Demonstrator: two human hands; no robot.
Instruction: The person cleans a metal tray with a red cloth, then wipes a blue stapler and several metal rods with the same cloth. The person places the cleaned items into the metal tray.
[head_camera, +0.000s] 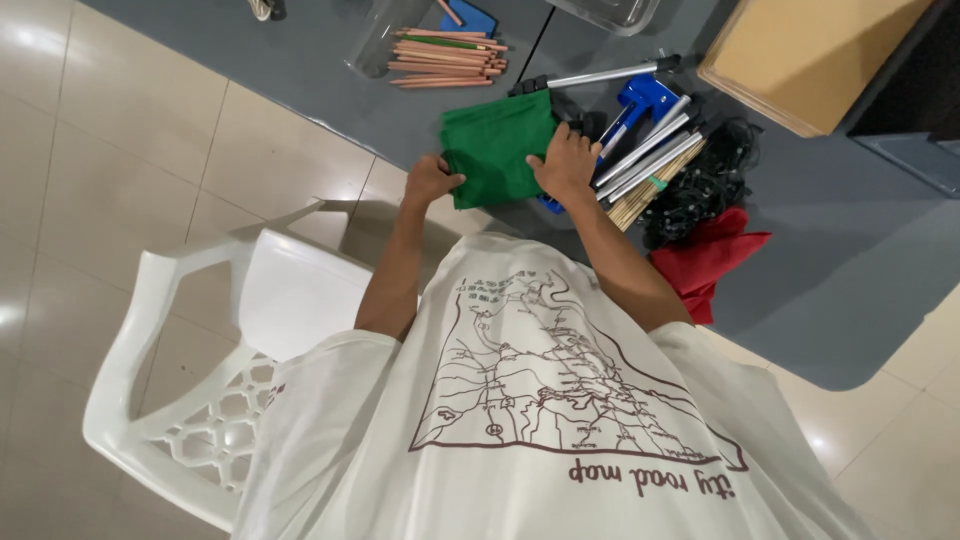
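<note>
Green cloth (497, 147) lay folded on the grey table (850, 290); left hand (432, 182) pinched its edge, right hand (566, 160) pressed flat, fingers spread. Red cloth (705, 258) remained unfolded.

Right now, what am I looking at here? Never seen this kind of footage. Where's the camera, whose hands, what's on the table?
There is no machine here: a person works with two bare hands. The single picture comes from a camera on their head, looking down past their white shirt.

Both hands rest on a folded green cloth at the edge of a grey table. The left hand pinches its near corner; the right hand presses flat on its right edge.

Also on the table: a bunch of pencils, metal rods, a bundle of thin wooden sticks, a tangle of black cord, a red cloth and a cardboard box. A white plastic chair stands at the left.
</note>
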